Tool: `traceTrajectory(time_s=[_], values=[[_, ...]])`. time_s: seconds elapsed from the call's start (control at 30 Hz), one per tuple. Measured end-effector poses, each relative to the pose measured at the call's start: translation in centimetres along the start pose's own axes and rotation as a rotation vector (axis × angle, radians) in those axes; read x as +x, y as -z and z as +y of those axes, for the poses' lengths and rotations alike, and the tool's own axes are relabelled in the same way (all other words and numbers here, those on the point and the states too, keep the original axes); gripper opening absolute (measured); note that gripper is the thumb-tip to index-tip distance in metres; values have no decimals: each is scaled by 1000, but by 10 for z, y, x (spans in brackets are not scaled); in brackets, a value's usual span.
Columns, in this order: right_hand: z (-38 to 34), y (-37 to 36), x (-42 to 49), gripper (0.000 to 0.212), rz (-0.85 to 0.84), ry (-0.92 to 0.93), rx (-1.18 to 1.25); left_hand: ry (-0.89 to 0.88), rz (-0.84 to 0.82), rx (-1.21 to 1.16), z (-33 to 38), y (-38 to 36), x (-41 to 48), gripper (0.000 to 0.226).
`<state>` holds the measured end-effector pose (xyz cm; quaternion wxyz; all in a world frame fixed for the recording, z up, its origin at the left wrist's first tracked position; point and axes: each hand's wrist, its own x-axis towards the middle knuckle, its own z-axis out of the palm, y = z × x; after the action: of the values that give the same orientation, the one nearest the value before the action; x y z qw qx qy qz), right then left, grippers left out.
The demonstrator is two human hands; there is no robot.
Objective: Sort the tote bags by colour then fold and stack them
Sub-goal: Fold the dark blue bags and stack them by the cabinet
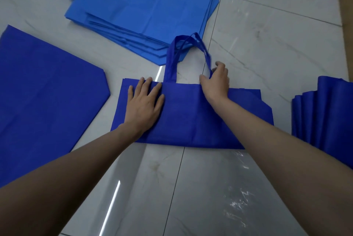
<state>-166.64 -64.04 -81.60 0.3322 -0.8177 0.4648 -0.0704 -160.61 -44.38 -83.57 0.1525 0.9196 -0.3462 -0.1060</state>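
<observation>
A dark blue tote bag [191,117], folded in half, lies flat on the floor in front of me. Its handles [172,54] loop away from me, over the corner of a pile of light blue tote bags [145,10]. My left hand [145,102] presses flat on the bag's left part with straight fingers. My right hand [215,81] pinches the right strand of the handles where it meets the bag's top edge.
An unfolded dark blue bag [44,90] lies spread at the left. A stack of folded dark blue bags [324,113] sits at the right edge. The floor [267,35] is glossy pale marble tile. A brown strip runs along the far right.
</observation>
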Motion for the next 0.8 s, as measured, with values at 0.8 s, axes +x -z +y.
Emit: traceTrajectory(time_s=[0.8], values=[[62, 39, -140, 32, 139, 887, -404, -98, -263, 211, -12, 24, -38, 55]])
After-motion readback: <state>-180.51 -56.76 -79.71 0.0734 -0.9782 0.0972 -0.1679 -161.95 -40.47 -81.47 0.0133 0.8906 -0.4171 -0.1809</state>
